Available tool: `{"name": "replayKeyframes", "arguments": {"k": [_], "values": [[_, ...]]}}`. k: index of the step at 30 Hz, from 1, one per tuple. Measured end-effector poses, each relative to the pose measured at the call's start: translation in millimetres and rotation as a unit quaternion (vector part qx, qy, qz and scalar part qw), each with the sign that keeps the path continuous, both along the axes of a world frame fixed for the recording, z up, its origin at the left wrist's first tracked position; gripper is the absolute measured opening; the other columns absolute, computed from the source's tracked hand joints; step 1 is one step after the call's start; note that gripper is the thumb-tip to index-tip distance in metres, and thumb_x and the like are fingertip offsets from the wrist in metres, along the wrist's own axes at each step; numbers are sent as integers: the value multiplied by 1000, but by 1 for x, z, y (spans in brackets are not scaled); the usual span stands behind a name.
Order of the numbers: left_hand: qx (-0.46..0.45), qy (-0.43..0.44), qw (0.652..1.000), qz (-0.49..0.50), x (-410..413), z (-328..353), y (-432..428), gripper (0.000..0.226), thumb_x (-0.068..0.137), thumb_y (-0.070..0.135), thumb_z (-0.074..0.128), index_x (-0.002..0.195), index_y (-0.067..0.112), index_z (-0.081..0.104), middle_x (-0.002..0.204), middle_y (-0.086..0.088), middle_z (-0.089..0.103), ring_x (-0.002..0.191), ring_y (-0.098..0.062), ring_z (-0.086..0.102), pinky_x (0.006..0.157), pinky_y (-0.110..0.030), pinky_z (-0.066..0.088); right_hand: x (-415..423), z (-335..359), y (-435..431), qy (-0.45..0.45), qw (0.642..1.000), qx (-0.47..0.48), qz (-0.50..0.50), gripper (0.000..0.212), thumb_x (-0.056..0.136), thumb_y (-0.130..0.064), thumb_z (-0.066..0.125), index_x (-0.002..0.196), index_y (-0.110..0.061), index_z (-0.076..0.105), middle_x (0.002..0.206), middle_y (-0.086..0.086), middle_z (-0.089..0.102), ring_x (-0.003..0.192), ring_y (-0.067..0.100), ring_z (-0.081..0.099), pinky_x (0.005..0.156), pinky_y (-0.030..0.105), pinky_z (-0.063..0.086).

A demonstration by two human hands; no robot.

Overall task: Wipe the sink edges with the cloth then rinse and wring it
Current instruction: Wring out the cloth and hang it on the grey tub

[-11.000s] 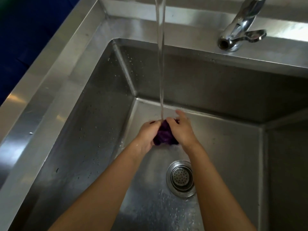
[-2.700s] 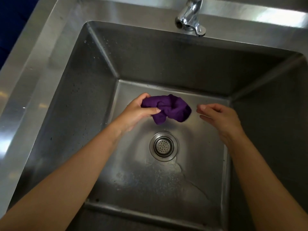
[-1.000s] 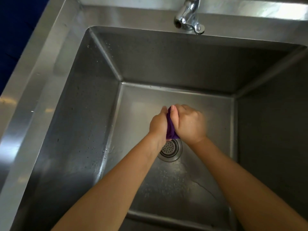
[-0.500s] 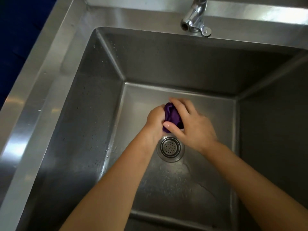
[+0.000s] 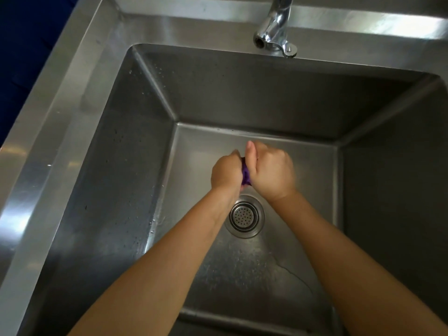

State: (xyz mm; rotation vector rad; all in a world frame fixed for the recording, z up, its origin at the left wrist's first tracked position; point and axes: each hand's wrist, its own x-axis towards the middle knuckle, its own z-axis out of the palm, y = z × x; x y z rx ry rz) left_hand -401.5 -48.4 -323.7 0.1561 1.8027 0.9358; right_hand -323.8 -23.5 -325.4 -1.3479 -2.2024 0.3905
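Cloth (image 5: 246,175): purple, bunched, clenched between left hand (image 5: 226,174) and right hand (image 5: 272,172), both fists tight round it, drain (image 5: 244,215) just below them. Tap (image 5: 274,27) beyond the hands, no water running; stage judged wringing, rinse apparently done, little left

Both hands (image 5: 252,172) squeezing purple cloth (image 5: 245,175) over drain (image 5: 244,216).

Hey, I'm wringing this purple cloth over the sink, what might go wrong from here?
The cloth is nearly buried between the left hand and right hand, so a wet wad could slip out and land on the drain strainer below. Squeezing it bunched rather than twisted lengthwise may also leave water inside.
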Motion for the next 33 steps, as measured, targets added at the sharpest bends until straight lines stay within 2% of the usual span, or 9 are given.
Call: {"name": "replayKeyframes", "arguments": {"k": [6,10,14,18,21,25,28,31,33], "values": [[-57,-34,982,-177,-10,11,1,55,94,53,32,57,15,48,39,0,47,35,-12,40,35,-12,24,1,-1,-5,-54,995,-77,-12,49,98,-36,25,89,-6,63,83,18,68,72,38,64,59,34,40],[-68,-85,982,-152,-8,15,-4,56,86,64,37,51,22,46,38,5,44,38,-8,38,40,-14,26,0,1,1,-99,988,-122,-9,48,100,-42,21,102,-10,57,98,15,67,89,36,63,66,35,40],[-31,109,990,-85,2,12,-7,55,88,57,42,49,19,49,49,1,51,52,-19,50,51,-26,35,5,7,1,-97,991,-92,15,52,100,-42,21,92,-10,61,87,15,69,82,36,64,62,31,36],[29,339,929,-144,10,22,-1,56,95,48,37,56,15,59,53,4,51,59,-18,49,56,-29,32,9,13,4,25,981,-182,-69,59,102,-34,22,73,-5,64,77,22,66,77,35,62,67,34,40],[82,389,905,-151,11,24,1,52,96,43,39,64,13,67,48,6,47,62,-18,51,61,-28,32,9,15,5,113,946,-285,-108,58,101,-33,26,50,-17,47,67,14,57,69,27,52,64,30,34],[123,411,891,-150,9,21,-1,53,96,39,43,60,10,66,44,9,42,58,-18,49,53,-28,29,10,17,6,186,912,-343,-126,56,100,-30,32,47,-17,42,53,3,47,54,18,45,57,31,35],[127,407,890,-164,6,19,-2,57,96,38,44,45,14,51,42,7,42,52,-19,46,51,-30,29,9,17,3,210,888,-389,-130,53,100,-29,33,49,-16,43,55,1,48,55,15,46,58,29,36],[72,353,911,-201,-2,15,-3,55,95,37,42,44,17,44,46,3,45,48,-12,43,49,-27,31,11,18,-3,139,906,-389,-91,47,100,-40,29,67,-16,53,77,9,61,76,23,56,67,30,40],[26,261,948,-180,-8,10,-4,50,93,36,42,48,15,45,48,1,46,49,-15,44,50,-28,33,16,18,-12,66,941,-329,-48,42,96,-52,28,109,-22,54,112,9,62,101,27,58,81,34,43]]}}
